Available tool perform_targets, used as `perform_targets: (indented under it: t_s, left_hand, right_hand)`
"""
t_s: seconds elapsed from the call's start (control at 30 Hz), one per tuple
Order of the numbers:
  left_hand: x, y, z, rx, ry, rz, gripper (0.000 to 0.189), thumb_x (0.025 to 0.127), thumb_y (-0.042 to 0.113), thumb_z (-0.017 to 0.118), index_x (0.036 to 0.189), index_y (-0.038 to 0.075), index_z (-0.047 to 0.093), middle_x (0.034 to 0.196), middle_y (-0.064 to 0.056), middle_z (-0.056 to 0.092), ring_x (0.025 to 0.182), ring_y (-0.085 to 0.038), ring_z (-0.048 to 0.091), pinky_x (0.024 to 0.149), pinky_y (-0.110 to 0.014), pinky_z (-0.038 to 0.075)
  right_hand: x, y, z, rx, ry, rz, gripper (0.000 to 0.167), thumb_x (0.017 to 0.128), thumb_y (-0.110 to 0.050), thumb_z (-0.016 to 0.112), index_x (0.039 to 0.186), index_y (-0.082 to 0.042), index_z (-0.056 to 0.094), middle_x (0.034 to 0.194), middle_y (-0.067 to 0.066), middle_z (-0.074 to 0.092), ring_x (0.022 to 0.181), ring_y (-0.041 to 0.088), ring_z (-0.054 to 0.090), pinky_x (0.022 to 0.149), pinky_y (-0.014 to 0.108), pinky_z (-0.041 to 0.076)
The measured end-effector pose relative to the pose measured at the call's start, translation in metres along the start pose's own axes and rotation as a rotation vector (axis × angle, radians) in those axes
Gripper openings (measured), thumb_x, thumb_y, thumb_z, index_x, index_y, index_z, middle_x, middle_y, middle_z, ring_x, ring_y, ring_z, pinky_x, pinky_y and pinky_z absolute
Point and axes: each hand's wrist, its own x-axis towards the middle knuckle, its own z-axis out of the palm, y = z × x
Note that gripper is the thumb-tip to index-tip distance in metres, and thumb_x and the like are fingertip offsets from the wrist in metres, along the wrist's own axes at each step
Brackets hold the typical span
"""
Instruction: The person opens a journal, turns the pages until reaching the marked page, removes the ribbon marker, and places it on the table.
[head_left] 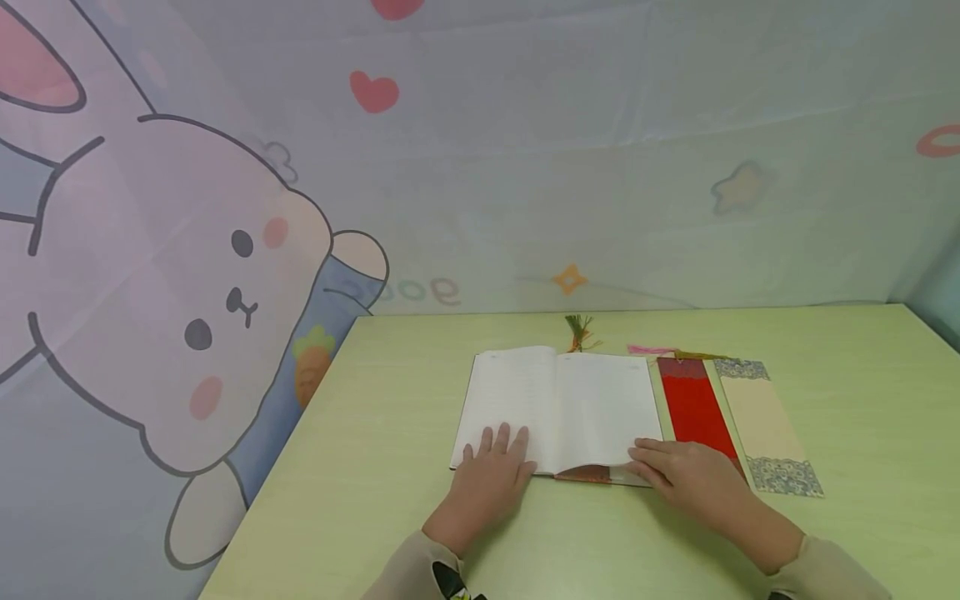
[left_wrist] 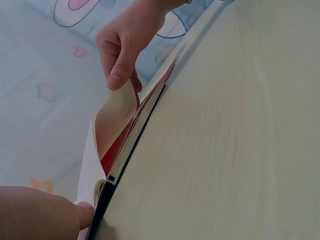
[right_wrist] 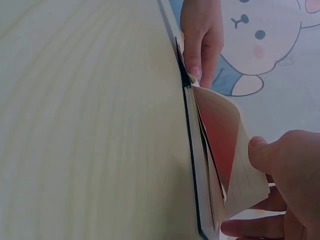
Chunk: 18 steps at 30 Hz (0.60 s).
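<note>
An open notebook (head_left: 517, 387) with blank-looking white pages and a dark cover lies on the table. My left hand (head_left: 487, 475) rests with fingers spread on the lower part of its left page. At the lower right corner, my right hand (head_left: 693, 479) pinches the right-hand page (head_left: 603, 408) between thumb and fingers, and its bottom edge curves up off the pages below. Under that raised page shows part of a reddish-brown bookmark (head_left: 585, 473), also visible as a red strip in both wrist views. A green and orange tassel (head_left: 579, 332) sticks out past the notebook's top edge.
Right of the notebook lie a red bookmark (head_left: 693, 404), partly behind my right hand, and a cream bookmark (head_left: 765, 421) with blue-grey patterned ends. Pink and olive tassels (head_left: 693, 354) lie above them. A printed cloth (head_left: 525, 183) hangs behind the pale green table (head_left: 375, 400).
</note>
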Motion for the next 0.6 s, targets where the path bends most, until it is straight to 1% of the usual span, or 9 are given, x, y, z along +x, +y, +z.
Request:
perform_targets:
  t_s: [0.17, 0.27, 0.33, 0.43, 0.5, 0.53, 0.6]
  left_hand:
    - [-0.0017, -0.0007, -0.0005, 0.007, 0.016, -0.001, 0.051, 0.1, 0.039, 0.033, 0.144, 0.013, 0.035, 0.146, -0.015, 0.033, 0.134, -0.036, 0.029, 0.101, -0.057, 0.028]
    - [-0.0025, -0.0007, -0.0013, 0.011, 0.018, -0.005, 0.051, 0.1, 0.039, 0.033, 0.144, 0.014, 0.035, 0.146, -0.015, 0.033, 0.134, -0.036, 0.029, 0.1, -0.057, 0.029]
    - [-0.003, -0.0004, -0.0018, 0.005, 0.015, -0.005, 0.051, 0.1, 0.039, 0.034, 0.144, 0.013, 0.035, 0.146, -0.015, 0.033, 0.134, -0.036, 0.029, 0.101, -0.057, 0.028]
    - [-0.0033, 0.0004, -0.0028, 0.002, 0.016, 0.001, 0.051, 0.1, 0.039, 0.034, 0.144, 0.013, 0.035, 0.146, -0.015, 0.033, 0.133, -0.036, 0.029, 0.101, -0.057, 0.028]
    - [-0.0034, 0.0008, -0.0032, 0.006, 0.022, 0.006, 0.051, 0.1, 0.039, 0.034, 0.144, 0.013, 0.035, 0.146, -0.015, 0.033, 0.133, -0.036, 0.029, 0.1, -0.057, 0.029]
    - [-0.0034, 0.001, -0.0031, 0.009, 0.026, 0.006, 0.052, 0.1, 0.04, 0.034, 0.144, 0.013, 0.036, 0.146, -0.015, 0.033, 0.133, -0.036, 0.029, 0.1, -0.057, 0.029]
    - [-0.0035, 0.0011, -0.0023, 0.013, 0.031, 0.002, 0.053, 0.1, 0.042, 0.033, 0.144, 0.013, 0.036, 0.146, -0.015, 0.034, 0.133, -0.036, 0.029, 0.1, -0.057, 0.029]
  right_hand:
    - [0.0018, -0.0022, -0.0024, 0.062, -0.049, 0.059, 0.029, 0.084, -0.029, 0.068, 0.106, -0.011, 0.072, 0.106, 0.002, 0.069, 0.095, 0.021, 0.065, 0.075, 0.039, 0.052]
    - [0.0033, -0.0033, -0.004, 0.077, -0.082, 0.082, 0.03, 0.086, -0.029, 0.066, 0.108, -0.01, 0.071, 0.108, 0.003, 0.068, 0.098, 0.023, 0.064, 0.077, 0.04, 0.051]
    - [0.0041, -0.0037, -0.0051, 0.074, -0.117, 0.086, 0.03, 0.087, -0.029, 0.064, 0.109, -0.01, 0.071, 0.109, 0.004, 0.067, 0.099, 0.024, 0.064, 0.078, 0.041, 0.051]
    - [0.0039, -0.0036, -0.0061, 0.047, -0.141, 0.074, 0.03, 0.088, -0.029, 0.063, 0.11, -0.01, 0.07, 0.11, 0.005, 0.067, 0.101, 0.025, 0.063, 0.079, 0.042, 0.051]
    - [0.0029, -0.0034, -0.0055, 0.018, -0.123, 0.041, 0.03, 0.086, -0.028, 0.065, 0.11, -0.011, 0.07, 0.109, 0.005, 0.067, 0.099, 0.024, 0.063, 0.077, 0.04, 0.051]
    - [0.0024, -0.0032, -0.0048, 0.003, -0.088, 0.014, 0.029, 0.085, -0.027, 0.066, 0.109, -0.011, 0.071, 0.108, 0.005, 0.068, 0.098, 0.023, 0.064, 0.076, 0.039, 0.052]
    - [0.0018, -0.0024, -0.0024, -0.017, 0.009, -0.046, 0.029, 0.082, -0.026, 0.07, 0.106, -0.011, 0.072, 0.105, 0.006, 0.068, 0.093, 0.022, 0.066, 0.07, 0.037, 0.053]
